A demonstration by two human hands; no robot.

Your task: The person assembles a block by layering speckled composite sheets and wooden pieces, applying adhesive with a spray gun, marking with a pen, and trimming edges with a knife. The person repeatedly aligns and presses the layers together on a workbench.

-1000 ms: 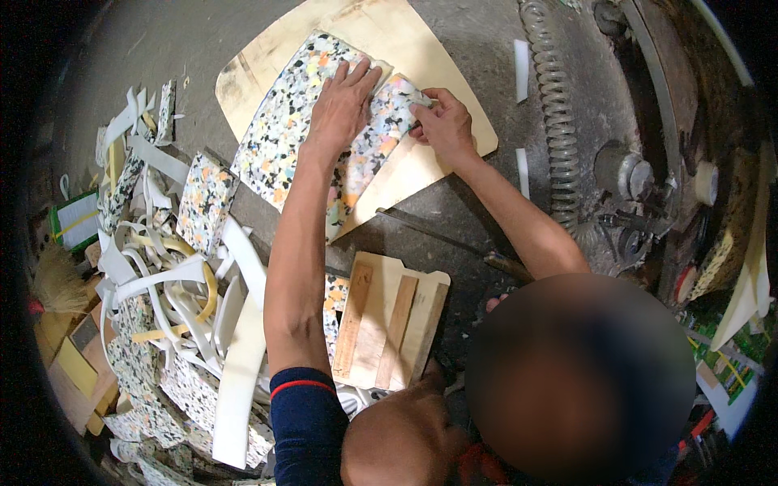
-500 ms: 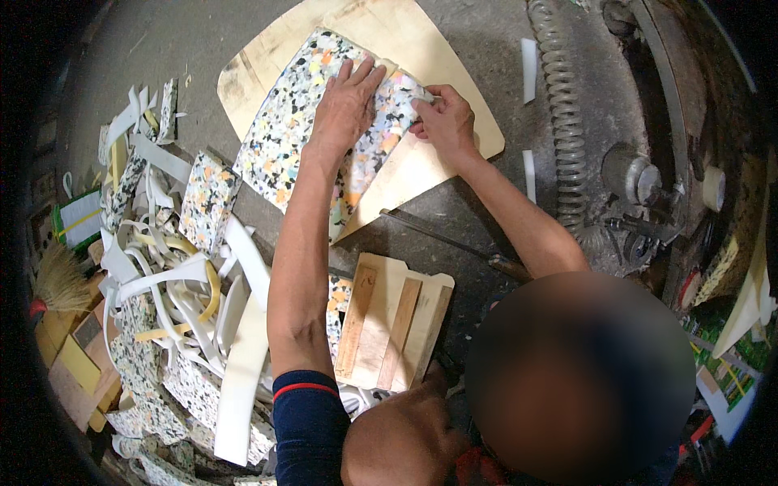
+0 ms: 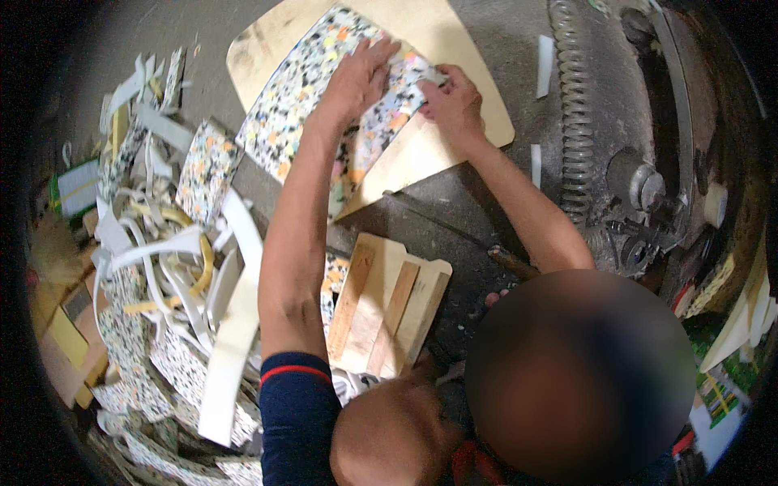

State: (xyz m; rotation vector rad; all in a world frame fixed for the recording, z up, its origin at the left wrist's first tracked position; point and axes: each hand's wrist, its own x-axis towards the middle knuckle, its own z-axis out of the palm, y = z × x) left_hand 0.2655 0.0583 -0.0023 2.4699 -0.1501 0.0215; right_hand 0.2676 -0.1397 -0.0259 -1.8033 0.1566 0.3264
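- Head view, looking down: our left hand (image 3: 356, 81) lies flat, fingers spread wide, pressing on a speckled multicolour foam sheet (image 3: 300, 105)
- Our right hand (image 3: 454, 101) pinches the right end of the same sheet, fingers curled narrow around its edge
- The foam sheet lies on a rounded pale wooden board (image 3: 454, 40), which rests on the grey concrete floor (image 3: 454, 227); the sheet runs diagonally from upper right to lower left across the board
- Nearer to us, between our forearms, sits a small wooden frame of slats (image 3: 385, 308), apart from the board
- To our left, a heap of offcuts (image 3: 170, 267): white strips, yellow curved bands and more speckled foam pieces, crowding the floor right up to our left arm
- To our right, a dark metal machine (image 3: 640, 186) with a long coiled spring (image 3: 571, 113); two small white strips (image 3: 545, 57) lie on the floor between it and the board
- A blurred shape fills the lower right and hides what lies beneath it
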